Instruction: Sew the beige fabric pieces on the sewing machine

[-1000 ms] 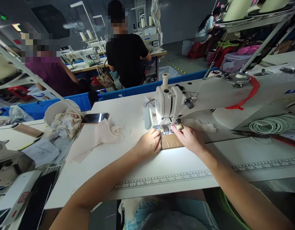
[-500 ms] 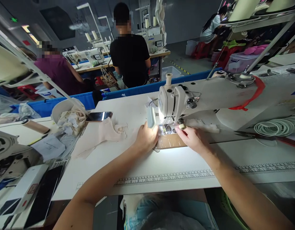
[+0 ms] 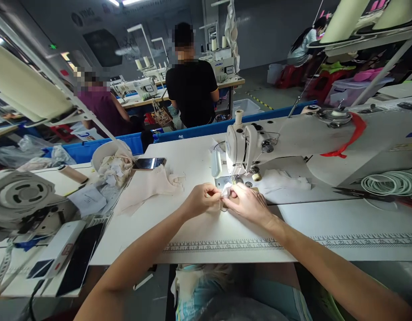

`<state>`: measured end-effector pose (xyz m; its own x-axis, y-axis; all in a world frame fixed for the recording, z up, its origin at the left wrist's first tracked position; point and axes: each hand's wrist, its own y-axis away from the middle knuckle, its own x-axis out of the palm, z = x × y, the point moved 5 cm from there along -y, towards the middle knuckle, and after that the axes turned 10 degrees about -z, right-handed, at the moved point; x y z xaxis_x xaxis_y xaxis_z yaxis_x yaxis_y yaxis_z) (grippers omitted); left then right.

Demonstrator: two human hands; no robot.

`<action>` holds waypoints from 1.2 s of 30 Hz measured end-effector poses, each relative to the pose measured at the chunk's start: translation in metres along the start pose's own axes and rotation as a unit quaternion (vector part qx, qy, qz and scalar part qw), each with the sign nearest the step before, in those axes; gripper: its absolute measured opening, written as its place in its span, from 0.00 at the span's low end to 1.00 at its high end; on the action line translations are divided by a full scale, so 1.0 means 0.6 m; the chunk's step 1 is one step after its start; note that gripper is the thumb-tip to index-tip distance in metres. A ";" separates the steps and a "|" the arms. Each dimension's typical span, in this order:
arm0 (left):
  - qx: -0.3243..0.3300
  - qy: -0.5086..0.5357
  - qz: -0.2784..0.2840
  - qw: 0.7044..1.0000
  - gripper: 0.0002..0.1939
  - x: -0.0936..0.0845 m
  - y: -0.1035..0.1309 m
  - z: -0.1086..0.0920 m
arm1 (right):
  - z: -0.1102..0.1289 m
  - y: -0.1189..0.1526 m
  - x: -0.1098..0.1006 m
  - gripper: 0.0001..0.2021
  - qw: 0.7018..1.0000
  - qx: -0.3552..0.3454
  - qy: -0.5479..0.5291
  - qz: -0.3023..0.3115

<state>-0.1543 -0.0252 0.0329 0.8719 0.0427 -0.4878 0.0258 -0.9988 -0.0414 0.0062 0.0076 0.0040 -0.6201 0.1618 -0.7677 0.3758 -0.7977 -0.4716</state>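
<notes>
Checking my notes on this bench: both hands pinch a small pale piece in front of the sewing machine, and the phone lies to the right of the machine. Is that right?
Not quite. The head view shows the phone lying left of the sewing machine, beside the pale cloth. The rest holds: left hand and right hand pinch the small pale piece in front of it.

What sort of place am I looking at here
Most likely a garment sewing workshop: an industrial sewing machine on a white table with a printed ruler, thread cones, and other people seated at similar machines behind.
</notes>
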 end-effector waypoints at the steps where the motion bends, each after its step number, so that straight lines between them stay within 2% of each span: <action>1: 0.006 -0.003 -0.013 1.000 0.12 -0.002 0.009 -0.002 | 0.002 -0.001 0.000 0.10 1.000 -0.006 -0.018 -0.016; 4: -0.014 0.005 -0.046 0.999 0.11 -0.014 0.030 0.005 | -0.001 -0.003 -0.004 0.09 0.992 0.000 -0.118 -0.040; 7: -0.062 0.014 -0.049 0.997 0.12 -0.031 0.046 0.025 | -0.011 -0.004 -0.004 0.10 0.977 0.019 -0.213 -0.010; 9: -0.064 -0.029 -0.027 0.997 0.13 -0.039 0.058 0.038 | -0.019 -0.002 0.000 0.12 0.965 0.035 -0.257 0.035; 11: -0.032 -0.127 -0.020 0.991 0.11 -0.048 0.070 0.052 | -0.027 0.001 0.002 0.11 0.961 0.040 -0.266 0.063; 13: -0.003 -0.243 -0.043 0.969 0.07 -0.057 0.082 0.067 | -0.029 0.004 0.000 0.09 0.976 0.003 -0.213 0.047; 15: 0.008 -0.335 -0.074 0.939 0.05 -0.069 0.090 0.083 | -0.022 0.006 -0.005 0.11 0.990 -0.074 -0.117 0.001; 18: 0.041 -0.415 -0.117 0.901 0.04 -0.094 0.091 0.095 | -0.007 0.011 -0.006 0.16 0.986 -0.161 0.013 -0.050; 20: 0.087 -0.456 -0.149 0.873 0.04 -0.118 0.085 0.094 | -0.002 0.012 -0.004 0.18 0.979 -0.184 0.066 -0.067; 23: 0.144 -0.494 -0.163 0.842 0.08 -0.148 0.067 0.099 | -0.005 0.010 -0.003 0.17 0.978 -0.179 0.074 -0.072; 26: 0.155 -0.480 -0.165 0.848 0.09 -0.164 0.048 0.115 | -0.015 0.007 -0.013 0.16 0.984 -0.159 0.034 -0.066; 29: 0.134 -0.403 -0.236 0.874 0.08 -0.186 0.041 0.118 | -0.031 0.004 -0.037 0.15 0.988 -0.139 0.007 -0.060; 31: 0.109 -0.313 -0.321 0.887 0.07 -0.213 0.052 0.105 | -0.041 0.007 -0.055 0.15 0.991 -0.127 -0.012 -0.038; 33: 0.090 -0.226 -0.396 0.885 0.06 -0.240 0.076 0.081 | -0.044 0.017 -0.070 0.14 0.991 -0.123 -0.049 -0.008; 34: 0.085 -0.196 -0.412 0.886 0.06 -0.246 0.089 0.066 | -0.043 0.024 -0.076 0.13 0.989 -0.126 -0.073 0.004; 35: 0.081 -0.180 -0.404 0.893 0.05 -0.244 0.101 0.052 | -0.039 0.032 -0.082 0.12 0.986 -0.133 -0.097 0.010; 36: 0.073 -0.174 -0.369 0.910 0.05 -0.234 0.109 0.040 | -0.032 0.041 -0.086 0.12 0.982 -0.148 -0.115 0.012</action>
<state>-0.2864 -0.0962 0.0779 0.4353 0.7315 -0.5248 0.4541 -0.6818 -0.5736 0.0607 -0.0091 0.0234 -0.7353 -0.0177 -0.6775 0.5544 -0.5907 -0.5863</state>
